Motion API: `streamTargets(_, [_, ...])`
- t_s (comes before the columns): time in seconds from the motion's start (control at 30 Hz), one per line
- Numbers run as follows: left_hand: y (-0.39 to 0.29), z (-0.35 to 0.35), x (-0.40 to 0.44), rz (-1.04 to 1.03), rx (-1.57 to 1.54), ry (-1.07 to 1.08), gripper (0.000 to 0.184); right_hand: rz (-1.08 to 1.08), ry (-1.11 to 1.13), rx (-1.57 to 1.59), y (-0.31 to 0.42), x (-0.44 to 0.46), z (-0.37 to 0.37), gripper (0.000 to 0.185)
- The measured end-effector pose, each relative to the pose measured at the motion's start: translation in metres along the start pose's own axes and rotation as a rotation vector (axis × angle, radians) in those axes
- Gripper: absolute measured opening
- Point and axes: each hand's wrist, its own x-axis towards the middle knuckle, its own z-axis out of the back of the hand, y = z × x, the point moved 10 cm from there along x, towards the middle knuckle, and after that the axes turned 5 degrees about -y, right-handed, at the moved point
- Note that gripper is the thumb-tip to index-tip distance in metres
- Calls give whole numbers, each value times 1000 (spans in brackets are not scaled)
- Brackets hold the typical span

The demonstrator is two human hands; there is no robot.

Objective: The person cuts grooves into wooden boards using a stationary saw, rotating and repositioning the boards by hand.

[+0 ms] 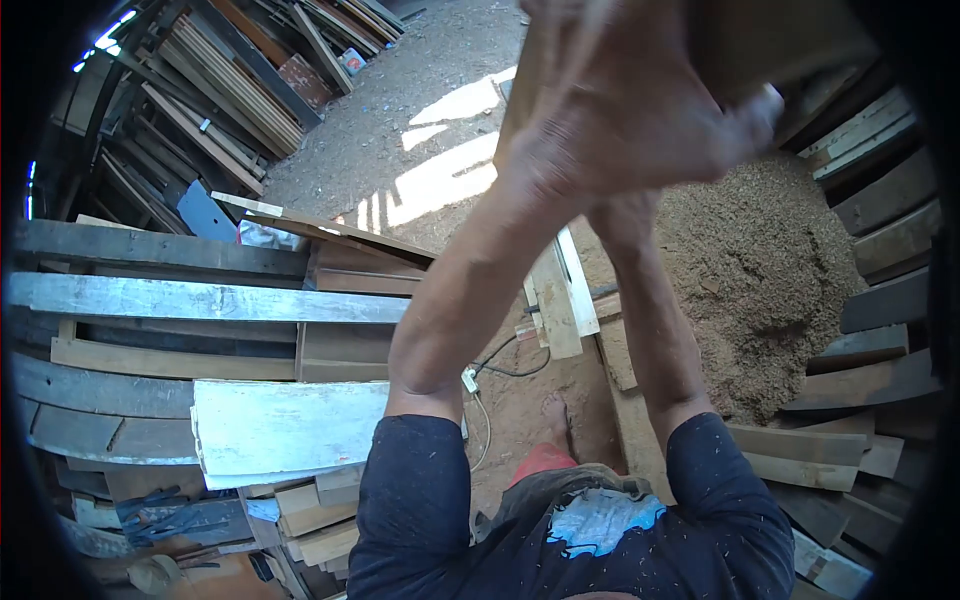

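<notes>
My left hand (635,115) is raised high at the top of the view, close to the camera and blurred. One digit sticks out to the right, and the hand seems closed on a brown wooden board (775,40). The board shows on both sides of the hand, and its upper part runs out of view. My right hand (625,212) lies behind the left one; only its wrist and a bit of its back show, with the fingers hidden. Beneath my arms, narrow wood pieces (560,305) lie on the workspace ahead of me.
A large sawdust heap (770,280) lies at the right, bordered by stacked planks (885,200). At the left are long boards (200,297) and a white-painted panel (285,425). A cable with a white connector (470,380) hangs near my left elbow. More timber (235,85) leans at the back left.
</notes>
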Motion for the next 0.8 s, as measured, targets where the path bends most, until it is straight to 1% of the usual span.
streamTargets(0.03, [-15,14,-1,-23,15,-37,129,78,-55,15,20,2,19,47])
streamTargets(0.13, [-59,54,-22,-82,63,-145,132,-135,-238,313,43,1,76,52])
streamTargets(0.23, [-45,130,-107,163,367,-65,135,-376,-409,617,50,-16,122,57])
streamTargets(0.27, [-32,160,-153,376,320,-158,128,-411,-462,629,53,-21,136,57])
streamTargets(0.3, [-26,184,-198,596,368,-147,124,-443,-515,642,55,-25,149,57])
streamTargets(0.33, [-22,198,-243,764,357,-119,119,-475,-567,655,56,-29,162,58])
streamTargets(0.4, [-28,186,-313,1151,-231,-161,115,-428,-520,686,56,-37,182,57])
streamTargets(0.47, [-69,156,-309,1143,-609,-162,98,-392,-470,784,45,-46,194,57])
streamTargets(0.53, [-92,164,-326,1106,-606,-111,83,-383,-430,921,32,-64,208,58])
streamTargets(0.57, [-100,164,-331,1091,-610,-84,75,-389,-390,1047,27,-70,211,60])
streamTargets(0.67, [-131,175,-315,1007,-671,-82,62,-323,-146,1334,45,-80,195,57])
streamTargets(0.7, [-139,176,-302,935,-703,-87,58,-440,-44,1477,44,-87,182,70])
streamTargets(0.8, [-157,180,-277,720,-604,72,58,-445,125,1643,60,-95,171,69])
